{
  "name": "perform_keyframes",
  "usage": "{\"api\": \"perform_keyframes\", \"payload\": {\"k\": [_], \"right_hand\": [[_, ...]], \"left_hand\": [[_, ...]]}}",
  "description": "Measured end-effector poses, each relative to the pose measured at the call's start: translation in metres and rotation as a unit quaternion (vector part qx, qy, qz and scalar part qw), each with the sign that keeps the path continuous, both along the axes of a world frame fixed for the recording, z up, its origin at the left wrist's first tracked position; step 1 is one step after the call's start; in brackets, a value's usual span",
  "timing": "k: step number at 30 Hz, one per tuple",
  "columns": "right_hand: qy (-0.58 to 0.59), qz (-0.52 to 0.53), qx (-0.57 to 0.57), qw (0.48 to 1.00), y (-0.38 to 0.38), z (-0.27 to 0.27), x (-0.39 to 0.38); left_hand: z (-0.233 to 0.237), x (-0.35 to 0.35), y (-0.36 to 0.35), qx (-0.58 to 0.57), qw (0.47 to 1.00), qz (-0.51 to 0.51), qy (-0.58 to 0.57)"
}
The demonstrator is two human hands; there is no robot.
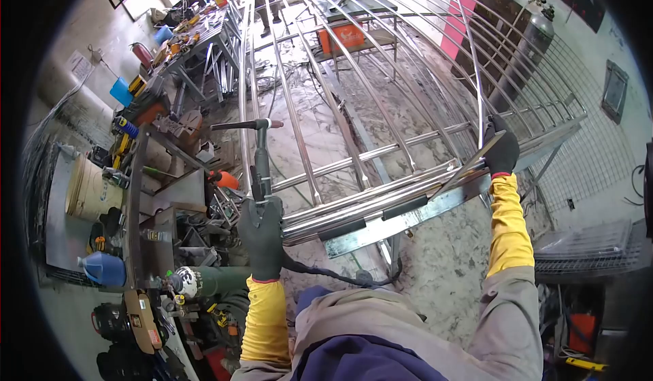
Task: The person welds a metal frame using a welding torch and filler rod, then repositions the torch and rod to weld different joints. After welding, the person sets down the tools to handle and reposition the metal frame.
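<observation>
Torch in left hand — flat metal plate in right hand.

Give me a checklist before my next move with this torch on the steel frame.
1. Grip of left hand on torch: ok, gloved and closed around the handle.
2. Grip of right hand on flat strip: ok, held at the edge of the frame.
3. Nozzle at the frame: not ok, raised and pointing left, apart from it.
4. Slack in torch cable: cannot tell, it drops under the frame.
5. Distance to other person: ok, standing at the far end.
</observation>
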State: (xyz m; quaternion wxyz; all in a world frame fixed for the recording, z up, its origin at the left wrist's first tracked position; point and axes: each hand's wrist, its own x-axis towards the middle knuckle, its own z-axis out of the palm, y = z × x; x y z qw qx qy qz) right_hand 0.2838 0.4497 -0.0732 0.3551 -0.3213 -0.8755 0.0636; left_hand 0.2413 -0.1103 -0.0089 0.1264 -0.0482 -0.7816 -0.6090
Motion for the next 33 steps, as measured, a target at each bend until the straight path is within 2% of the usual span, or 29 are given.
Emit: {"api": "perform_keyframes", "payload": {"k": [2,5,9,12,15,16,19,21,23,24,26,32,33], "right_hand": [[0.008,0.001,-0.001,1.0,-0.002,0.0,0.0],[0.036,0.005,0.014,0.999,0.0,0.0,0.0],[0.056,0.016,0.01,0.998,-0.004,0.0,-0.001],[0.069,0.014,0.006,0.998,-0.008,0.003,0.0],[0.03,0.007,-0.014,0.999,-0.007,0.006,0.002],[0.064,0.026,-0.011,0.998,-0.008,0.004,0.001],[0.06,0.021,-0.009,0.998,-0.007,0.003,0.002],[0.003,-0.029,-0.034,0.999,-0.017,0.014,0.002],[0.079,-0.004,-0.005,0.997,-0.017,0.009,-0.003],[0.036,-0.016,-0.037,0.999,-0.015,0.009,-0.001],[0.033,-0.024,-0.036,0.999,-0.017,0.011,-0.001],[0.067,0.01,0.011,0.998,-0.01,0.001,-0.003],[0.083,0.014,0.01,0.996,-0.011,0.002,-0.003]], "left_hand": [[-0.001,-0.001,-0.001,-0.031,0.999,-0.002,0.017],[-0.009,-0.004,-0.004,0.002,1.0,0.005,-0.028],[-0.009,-0.005,-0.001,-0.014,0.999,0.007,-0.03],[-0.002,-0.005,0.003,-0.057,0.998,-0.001,0.008],[-0.004,-0.006,0.002,-0.068,0.997,-0.004,0.03],[-0.005,-0.005,0.002,-0.074,0.997,0.003,0.033],[-0.007,-0.006,-0.001,-0.075,0.997,0.002,0.028],[-0.018,-0.013,-0.009,-0.1,0.995,0.007,0.017],[-0.014,-0.011,-0.008,-0.094,0.995,-0.003,-0.02],[-0.013,-0.011,-0.006,-0.076,0.997,-0.004,-0.019],[-0.014,-0.011,-0.006,-0.06,0.998,-0.008,-0.016],[-0.019,-0.014,-0.01,-0.106,0.994,-0.019,0.011],[-0.026,-0.02,-0.02,-0.149,0.989,-0.016,0.008]]}}
